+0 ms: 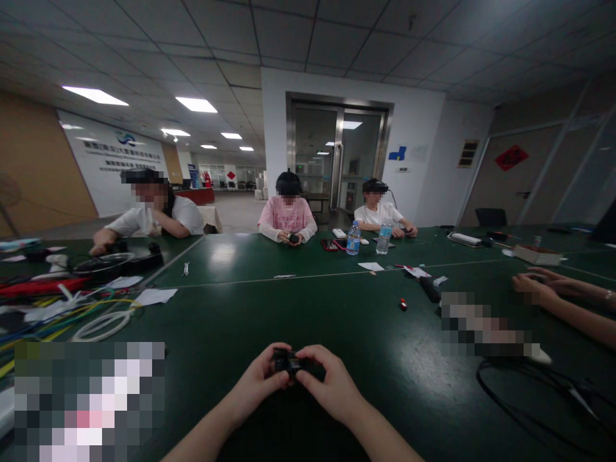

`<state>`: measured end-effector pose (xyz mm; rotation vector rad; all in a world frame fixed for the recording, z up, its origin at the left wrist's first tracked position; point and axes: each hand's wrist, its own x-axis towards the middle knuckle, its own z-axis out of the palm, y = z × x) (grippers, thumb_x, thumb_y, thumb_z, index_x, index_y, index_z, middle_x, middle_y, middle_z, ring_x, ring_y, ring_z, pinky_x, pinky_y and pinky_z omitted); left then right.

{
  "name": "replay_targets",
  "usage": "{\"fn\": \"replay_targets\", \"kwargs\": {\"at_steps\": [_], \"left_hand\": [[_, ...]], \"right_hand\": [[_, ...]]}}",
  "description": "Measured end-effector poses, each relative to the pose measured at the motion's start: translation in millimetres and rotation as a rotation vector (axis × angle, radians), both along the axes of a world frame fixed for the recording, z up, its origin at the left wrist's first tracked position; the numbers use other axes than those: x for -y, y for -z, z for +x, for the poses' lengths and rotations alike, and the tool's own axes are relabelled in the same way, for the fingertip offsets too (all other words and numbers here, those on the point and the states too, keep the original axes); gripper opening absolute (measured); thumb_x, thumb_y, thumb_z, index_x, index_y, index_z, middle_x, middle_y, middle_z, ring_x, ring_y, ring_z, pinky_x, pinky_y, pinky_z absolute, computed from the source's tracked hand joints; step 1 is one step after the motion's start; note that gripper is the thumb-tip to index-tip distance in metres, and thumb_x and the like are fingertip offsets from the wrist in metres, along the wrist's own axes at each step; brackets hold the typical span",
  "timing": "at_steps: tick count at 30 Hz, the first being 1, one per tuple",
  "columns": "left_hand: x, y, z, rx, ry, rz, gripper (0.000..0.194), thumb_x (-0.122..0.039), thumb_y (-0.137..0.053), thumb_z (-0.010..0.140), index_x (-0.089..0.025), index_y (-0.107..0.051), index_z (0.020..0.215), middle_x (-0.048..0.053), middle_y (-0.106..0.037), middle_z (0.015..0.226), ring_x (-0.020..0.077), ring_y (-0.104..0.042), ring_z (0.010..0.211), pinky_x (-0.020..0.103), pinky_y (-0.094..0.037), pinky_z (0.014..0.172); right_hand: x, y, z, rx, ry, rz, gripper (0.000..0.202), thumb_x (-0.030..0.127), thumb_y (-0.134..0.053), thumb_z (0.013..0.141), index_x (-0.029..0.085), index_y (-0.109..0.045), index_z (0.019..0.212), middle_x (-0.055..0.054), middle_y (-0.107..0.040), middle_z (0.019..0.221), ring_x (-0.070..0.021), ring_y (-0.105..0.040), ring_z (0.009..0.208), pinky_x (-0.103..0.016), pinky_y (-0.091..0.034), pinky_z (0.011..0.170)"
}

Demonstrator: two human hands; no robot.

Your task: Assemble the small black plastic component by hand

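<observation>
left hand [257,382] and right hand [332,378] pinched a black device [281,360] from either side, mid-fiddle I guess, next move needed steadiness

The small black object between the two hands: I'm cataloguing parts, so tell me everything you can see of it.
The small black object looks blocky and possibly plastic, with a paler patch near the middle. Held over the green table, it is pinched by the left hand on one side and the right hand on the other. Its full shape is hidden.
</observation>
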<state>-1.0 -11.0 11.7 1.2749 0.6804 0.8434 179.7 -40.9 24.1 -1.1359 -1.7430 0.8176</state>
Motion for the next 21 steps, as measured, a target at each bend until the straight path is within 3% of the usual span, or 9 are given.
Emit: {"fn": "replay_targets", "kwargs": {"at_steps": [21], "left_hand": [[2.3, -2.4, -0.5, -0.015, -0.006, -0.009, 0.042, -0.03, -0.069, 0.069, -0.021, -0.048, 0.104, 0.002, -0.061, 0.085, 0.0162, -0.058, 0.074, 0.031, -0.041, 0.068]], "right_hand": [[3.0, -5.7, -0.2, 0.02, 0.004, -0.043, 0.024, 0.016, -0.06, 0.072, 0.024, -0.061, 0.095, -0.001, -0.062, 0.097, -0.0185, -0.057, 0.094, -0.033, -0.045, 0.085]]}}
